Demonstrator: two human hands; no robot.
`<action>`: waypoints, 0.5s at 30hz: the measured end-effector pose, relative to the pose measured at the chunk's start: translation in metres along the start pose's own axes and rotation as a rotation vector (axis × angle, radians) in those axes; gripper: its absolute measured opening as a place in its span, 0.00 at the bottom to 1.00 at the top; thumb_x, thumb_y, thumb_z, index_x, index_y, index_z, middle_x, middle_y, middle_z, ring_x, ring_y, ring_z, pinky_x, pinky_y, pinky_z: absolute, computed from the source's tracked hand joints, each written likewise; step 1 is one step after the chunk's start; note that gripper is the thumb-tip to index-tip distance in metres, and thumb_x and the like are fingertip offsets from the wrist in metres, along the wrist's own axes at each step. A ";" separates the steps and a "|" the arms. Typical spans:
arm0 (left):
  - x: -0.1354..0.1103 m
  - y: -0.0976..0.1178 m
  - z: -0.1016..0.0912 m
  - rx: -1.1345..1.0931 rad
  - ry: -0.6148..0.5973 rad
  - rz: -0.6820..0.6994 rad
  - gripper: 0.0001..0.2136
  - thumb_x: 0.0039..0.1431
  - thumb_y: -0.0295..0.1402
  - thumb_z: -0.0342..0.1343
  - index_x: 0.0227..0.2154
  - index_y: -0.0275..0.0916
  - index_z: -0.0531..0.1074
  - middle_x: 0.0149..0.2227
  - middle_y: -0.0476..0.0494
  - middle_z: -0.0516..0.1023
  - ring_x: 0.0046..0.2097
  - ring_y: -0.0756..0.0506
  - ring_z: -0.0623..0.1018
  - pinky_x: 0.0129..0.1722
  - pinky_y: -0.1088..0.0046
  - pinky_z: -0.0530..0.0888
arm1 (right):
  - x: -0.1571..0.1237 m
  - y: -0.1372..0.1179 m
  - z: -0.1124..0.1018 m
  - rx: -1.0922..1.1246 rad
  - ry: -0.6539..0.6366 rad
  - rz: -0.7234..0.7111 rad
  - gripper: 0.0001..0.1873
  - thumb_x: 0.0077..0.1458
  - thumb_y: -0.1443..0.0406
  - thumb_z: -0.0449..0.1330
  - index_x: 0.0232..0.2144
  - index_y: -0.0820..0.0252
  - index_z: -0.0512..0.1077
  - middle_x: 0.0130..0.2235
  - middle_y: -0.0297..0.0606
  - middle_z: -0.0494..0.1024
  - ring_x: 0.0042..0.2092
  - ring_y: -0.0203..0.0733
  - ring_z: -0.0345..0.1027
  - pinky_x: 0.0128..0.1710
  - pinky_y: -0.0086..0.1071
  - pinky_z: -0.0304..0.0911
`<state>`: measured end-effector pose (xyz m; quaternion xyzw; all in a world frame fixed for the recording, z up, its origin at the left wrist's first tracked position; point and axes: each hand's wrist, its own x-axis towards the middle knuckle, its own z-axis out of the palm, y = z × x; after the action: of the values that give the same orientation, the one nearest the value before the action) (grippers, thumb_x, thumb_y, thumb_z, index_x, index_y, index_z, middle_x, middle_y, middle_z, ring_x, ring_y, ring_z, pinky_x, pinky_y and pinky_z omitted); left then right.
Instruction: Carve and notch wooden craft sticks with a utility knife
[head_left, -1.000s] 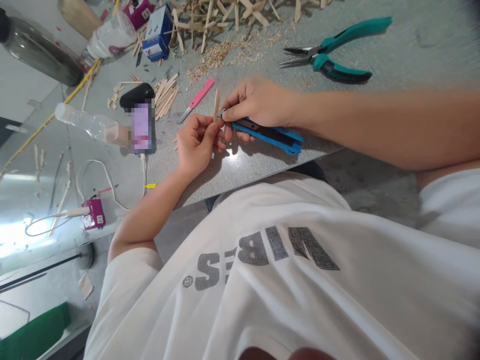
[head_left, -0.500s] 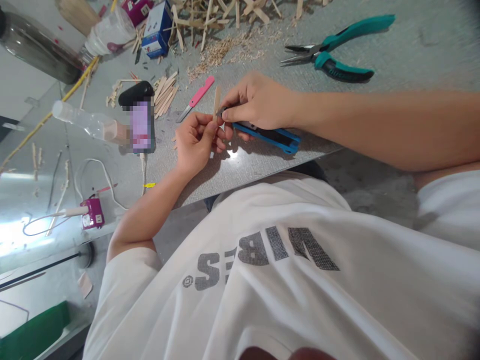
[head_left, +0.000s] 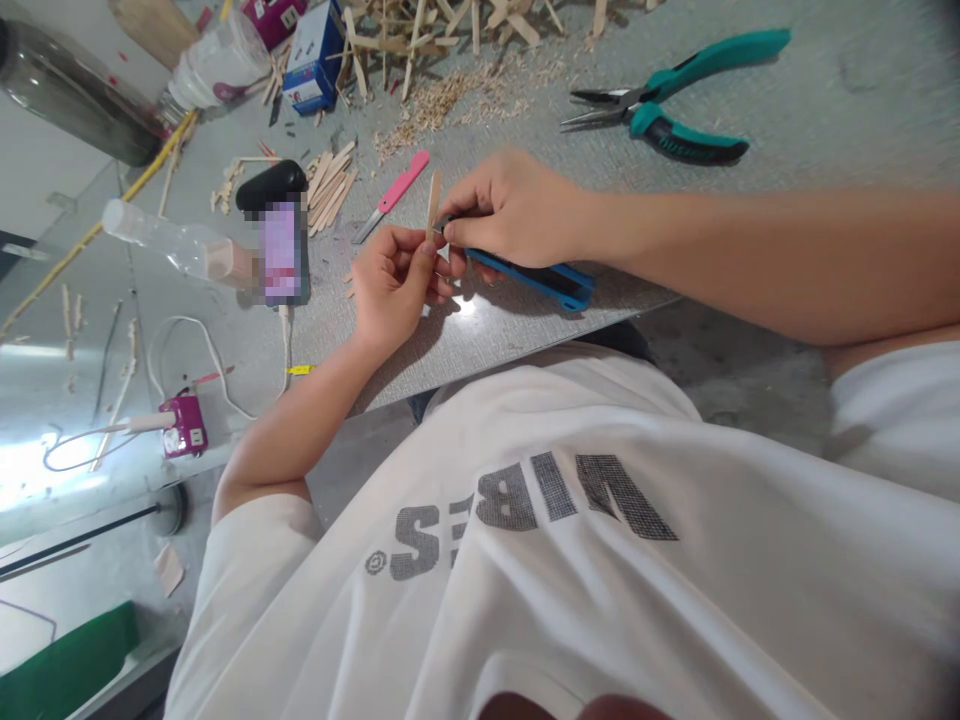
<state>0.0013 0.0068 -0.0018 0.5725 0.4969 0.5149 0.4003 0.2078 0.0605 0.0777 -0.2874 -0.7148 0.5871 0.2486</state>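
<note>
My left hand [head_left: 394, 280] pinches a flat wooden craft stick [head_left: 433, 200] between thumb and fingers, its free end pointing away from me. In my right hand [head_left: 510, 215] is a blue utility knife [head_left: 559, 282], its front end against the stick. The fingers of both hands almost meet there, and the blade's edge is mostly hidden. Just beyond my left hand, a pink-handled craft knife [head_left: 405, 183] lies on the table. A small pile of craft sticks [head_left: 330, 188] rests to its left.
Teal-handled pliers [head_left: 667, 105] lie at the back right. Wood shavings [head_left: 442, 105] and a heap of sticks [head_left: 450, 30] cover the back. To the left are a phone [head_left: 283, 255] on a cable, a clear bottle [head_left: 172, 243], a black case [head_left: 271, 186] and a blue box [head_left: 313, 58].
My right hand and the utility knife have shifted very slightly, the knife's rear end dipping and rolling a little. My left hand and the craft stick stay almost in place.
</note>
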 end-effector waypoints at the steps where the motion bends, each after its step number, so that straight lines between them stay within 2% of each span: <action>1: -0.001 0.002 0.001 0.003 0.004 -0.008 0.15 0.80 0.49 0.68 0.43 0.46 0.73 0.31 0.53 0.87 0.25 0.50 0.83 0.23 0.77 0.77 | -0.001 -0.001 0.000 -0.032 0.008 0.004 0.22 0.70 0.84 0.56 0.27 0.65 0.78 0.24 0.29 0.79 0.20 0.27 0.68 0.20 0.17 0.60; 4: -0.002 0.007 0.002 0.023 0.007 -0.048 0.13 0.81 0.45 0.68 0.42 0.46 0.73 0.30 0.53 0.87 0.25 0.50 0.83 0.23 0.76 0.77 | -0.004 -0.004 0.001 -0.104 0.023 -0.004 0.24 0.68 0.85 0.56 0.24 0.65 0.76 0.23 0.30 0.77 0.20 0.27 0.67 0.21 0.18 0.59; 7: -0.002 0.008 0.002 0.026 -0.004 -0.068 0.14 0.81 0.45 0.68 0.42 0.45 0.72 0.29 0.53 0.86 0.25 0.50 0.82 0.23 0.77 0.76 | -0.004 -0.005 0.002 -0.072 0.001 0.003 0.25 0.67 0.86 0.56 0.22 0.64 0.75 0.21 0.30 0.76 0.19 0.27 0.67 0.20 0.19 0.58; 15: 0.001 -0.002 -0.002 -0.042 -0.046 0.023 0.21 0.77 0.55 0.70 0.42 0.45 0.71 0.29 0.53 0.86 0.23 0.51 0.82 0.21 0.77 0.74 | 0.001 -0.002 -0.002 0.064 -0.042 0.041 0.24 0.66 0.87 0.54 0.24 0.68 0.78 0.22 0.33 0.78 0.18 0.28 0.67 0.17 0.19 0.60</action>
<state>-0.0012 0.0078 -0.0031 0.5812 0.4700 0.5167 0.4176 0.2080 0.0627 0.0803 -0.2817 -0.6947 0.6205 0.2303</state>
